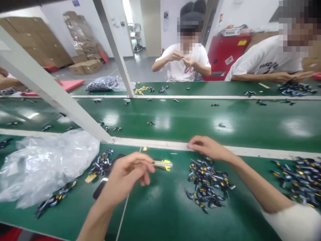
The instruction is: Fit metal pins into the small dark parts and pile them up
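Note:
My left hand (134, 170) hovers over the near table with its fingers loosely bent and apart, and nothing shows in it. Just past its fingertips lies a yellow utility knife (165, 164). My right hand (207, 146) is above the white rail (170, 145), fingers drawn together. A tiny dark spot shows at its fingertips, too small to name. Below that hand is a loose pile of small black parts with yellow bits (207, 184). Partly behind my left wrist is a dark phone-like object (100, 188), beside a smaller heap of black parts (103, 162).
A clear plastic bag (55, 164) covers the left side. Another pile of black parts (301, 177) lies at the right. Beyond the rail, a green belt (183, 117) carries scattered parts. A slanted white post (55, 87) rises at left. Two people (184, 65) work across.

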Demonstrator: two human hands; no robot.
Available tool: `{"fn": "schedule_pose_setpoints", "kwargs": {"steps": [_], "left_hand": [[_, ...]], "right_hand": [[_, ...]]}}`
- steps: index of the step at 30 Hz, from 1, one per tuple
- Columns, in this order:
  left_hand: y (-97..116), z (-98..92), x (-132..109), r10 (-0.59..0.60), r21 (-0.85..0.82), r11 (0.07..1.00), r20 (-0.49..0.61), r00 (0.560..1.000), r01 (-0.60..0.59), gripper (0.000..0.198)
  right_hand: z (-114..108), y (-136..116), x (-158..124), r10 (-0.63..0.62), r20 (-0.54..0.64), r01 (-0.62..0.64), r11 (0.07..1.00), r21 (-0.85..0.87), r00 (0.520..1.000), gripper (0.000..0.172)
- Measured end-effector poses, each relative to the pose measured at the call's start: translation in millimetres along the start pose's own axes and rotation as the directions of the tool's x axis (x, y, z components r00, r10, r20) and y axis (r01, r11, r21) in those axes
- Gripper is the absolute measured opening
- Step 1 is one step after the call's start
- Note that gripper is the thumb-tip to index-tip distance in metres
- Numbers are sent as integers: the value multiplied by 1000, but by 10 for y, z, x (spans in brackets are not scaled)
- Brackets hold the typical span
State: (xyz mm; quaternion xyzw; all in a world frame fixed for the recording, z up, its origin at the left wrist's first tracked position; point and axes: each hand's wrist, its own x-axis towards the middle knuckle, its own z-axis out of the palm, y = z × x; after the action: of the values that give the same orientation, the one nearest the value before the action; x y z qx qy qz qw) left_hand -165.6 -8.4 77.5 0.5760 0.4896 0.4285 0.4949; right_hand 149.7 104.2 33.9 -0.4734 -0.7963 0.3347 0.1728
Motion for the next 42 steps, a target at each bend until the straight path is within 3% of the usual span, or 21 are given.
{"fn": "schedule_pose_setpoints", "kwargs": {"steps": [3,5,7,11,14,16,19,22,26,28,31,34,38,42], "left_hand": [[-216,322,265,-26,221,975,239,971,-28,27],[-377,552,503,79,366,916,232,970,-162,27],[-495,672,822,150,425,882,154,976,-203,22],[-557,537,1542,226,503,845,-27,974,-182,24],[-502,344,1876,242,548,821,-83,967,-159,39],[-460,308,1941,236,565,810,-74,969,-154,38],[-423,482,1797,214,558,811,-1,977,-177,34],[-397,860,1358,184,504,836,112,977,-215,16],[-327,1338,629,170,384,886,251,953,-259,27],[-308,1474,409,166,261,941,196,966,-214,30],[-338,1554,313,128,37,991,99,987,-132,30],[-389,1555,337,84,-117,990,76,994,-74,26],[-384,1535,321,55,-115,992,59,997,-48,18],[-354,1529,240,122,-41,992,59,991,-120,18]], "right_hand": [[10,-36,-478,18,33,-21,996,89,999,28],[61,-35,-695,41,10,-42,992,123,999,29],[115,-15,-830,108,-2,-107,982,158,994,30],[147,42,-966,274,57,-279,920,276,960,43],[79,87,-1021,299,-130,-234,900,368,945,38],[42,115,-1037,319,-283,-186,893,410,905,27],[90,121,-1018,362,-359,-166,864,475,860,34],[242,38,-971,387,-325,-168,826,538,863,42],[401,-153,-973,322,-167,-151,764,628,932,41],[423,-206,-1010,285,-119,-130,719,683,951,36],[423,-177,-1070,319,-123,-117,639,760,940,32],[437,-79,-1105,351,-71,-132,521,843,934,35],[485,-35,-1113,364,-41,-131,435,891,931,37],[542,-106,-1094,355,-67,-93,414,905,932,27]]}}
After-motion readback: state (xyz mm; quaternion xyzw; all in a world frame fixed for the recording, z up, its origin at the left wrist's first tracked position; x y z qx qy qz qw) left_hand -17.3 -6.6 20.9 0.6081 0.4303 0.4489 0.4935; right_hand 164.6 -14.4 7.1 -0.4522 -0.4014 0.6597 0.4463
